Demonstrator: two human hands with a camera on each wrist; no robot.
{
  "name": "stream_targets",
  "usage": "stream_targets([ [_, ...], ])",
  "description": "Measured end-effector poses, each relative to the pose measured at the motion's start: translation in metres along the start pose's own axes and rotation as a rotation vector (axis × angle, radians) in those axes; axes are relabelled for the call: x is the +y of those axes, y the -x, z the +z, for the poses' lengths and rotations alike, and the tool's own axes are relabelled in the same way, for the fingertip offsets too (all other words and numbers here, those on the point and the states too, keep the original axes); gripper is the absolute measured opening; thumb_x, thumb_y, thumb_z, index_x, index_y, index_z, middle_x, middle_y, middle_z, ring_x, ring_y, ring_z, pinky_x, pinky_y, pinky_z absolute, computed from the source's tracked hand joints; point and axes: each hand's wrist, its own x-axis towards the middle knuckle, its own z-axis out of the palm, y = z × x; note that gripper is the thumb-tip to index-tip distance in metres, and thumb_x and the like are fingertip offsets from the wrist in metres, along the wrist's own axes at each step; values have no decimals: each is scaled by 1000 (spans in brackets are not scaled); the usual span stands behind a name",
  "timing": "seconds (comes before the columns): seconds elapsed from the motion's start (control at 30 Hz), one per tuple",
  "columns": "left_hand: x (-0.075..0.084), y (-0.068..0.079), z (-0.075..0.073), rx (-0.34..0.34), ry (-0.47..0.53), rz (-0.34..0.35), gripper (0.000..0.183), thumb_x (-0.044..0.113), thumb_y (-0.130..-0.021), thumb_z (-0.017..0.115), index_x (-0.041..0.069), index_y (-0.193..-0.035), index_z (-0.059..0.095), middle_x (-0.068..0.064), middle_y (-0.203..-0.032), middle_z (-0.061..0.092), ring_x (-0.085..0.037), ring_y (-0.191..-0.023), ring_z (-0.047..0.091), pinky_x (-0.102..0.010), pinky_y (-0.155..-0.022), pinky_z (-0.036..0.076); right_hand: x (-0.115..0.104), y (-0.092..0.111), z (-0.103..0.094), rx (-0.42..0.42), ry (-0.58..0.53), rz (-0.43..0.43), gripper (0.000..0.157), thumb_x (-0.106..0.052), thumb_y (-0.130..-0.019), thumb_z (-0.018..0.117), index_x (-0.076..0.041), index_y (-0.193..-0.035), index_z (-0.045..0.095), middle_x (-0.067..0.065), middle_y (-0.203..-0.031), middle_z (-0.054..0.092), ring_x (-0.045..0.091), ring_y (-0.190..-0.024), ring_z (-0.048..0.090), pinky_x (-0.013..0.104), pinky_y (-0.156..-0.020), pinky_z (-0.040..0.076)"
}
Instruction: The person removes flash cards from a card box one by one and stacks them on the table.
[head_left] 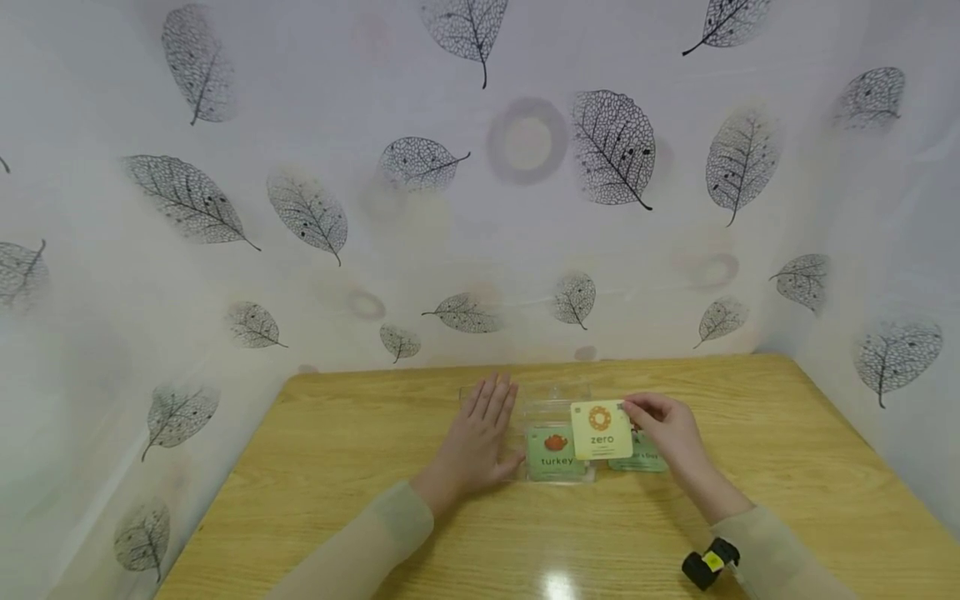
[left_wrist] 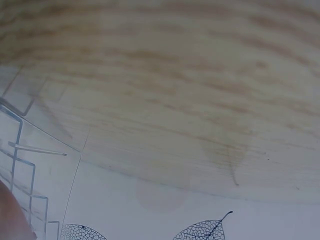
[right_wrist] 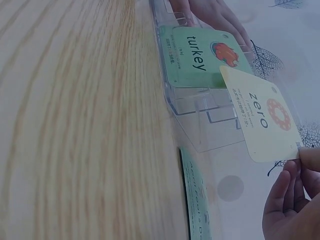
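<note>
Desk [head_left: 300,467]: wooden, below clear rack [right_wrist: 207,117].
Left fingers [head_left: 491,400]: straight, at rack's left.
Right fingers [head_left: 643,419]: you pinch zero card [head_left: 602,433] by corner, near rack's right end.
Card risk: small hold may cause twisting.

Wooden table [head_left: 337,437]: clear rack [right_wrist: 200,115], green card [head_left: 647,457]

You hold a yellow card [head_left: 602,430] that reads "zero". Near it, a green card [head_left: 551,454] reads "turkey". Another green card [right_wrist: 196,200] shows you "April Fool's D" in the right wrist view, where the line runs off the edge. Smaller print [right_wrist: 241,106] below "zero" and "turkey" is too fine to read.
</note>
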Motion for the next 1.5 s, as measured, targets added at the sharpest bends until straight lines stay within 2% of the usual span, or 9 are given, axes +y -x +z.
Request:
stream_targets([
  [0.23,-1,-1,0,23,-21,-4,100,73,-102,38,-1,-168,20,-20,-177,22,-37,-166,18,-45,-136,22,1,-1,-4,5,8,8,36,-19,-107,64,8,-131,68,-9,-102,74,-5,-86,62,22,-83,61],
  [0.67,-1,-1,-1,0,8,-10,99,71,-103,38,0,-169,17,-20,-178,17,-37,-166,15,-45,-136,19,5,0,-11,28,11,3,37,-17,-107,64,11,-131,67,-19,-93,68,-4,-83,61,19,-79,59],
  [0.9,0,-1,0,0,11,-7,98,70,-104,36,-1,-169,17,-21,-178,15,-37,-166,15,-46,-136,19,8,-1,-15,43,30,19,38,-20,-107,64,10,-131,67,-15,-96,70,-5,-83,61,18,-78,58],
  [1.17,0,-1,0,-10,20,-6,98,70,-104,38,-1,-169,17,-20,-178,18,-38,-166,15,-46,-137,18,12,1,-21,43,-9,20,39,-18,-108,62,13,-133,64,-27,-90,65,-7,-84,60,16,-79,58],
  [1.5,0,-1,0,-12,37,-6,99,70,-104,38,-1,-169,14,-21,-178,13,-38,-166,16,-46,-137,17,18,0,-28,54,-19,25,42,-20,-108,62,14,-133,63,-30,-88,63,-9,-83,60,15,-79,59],
])
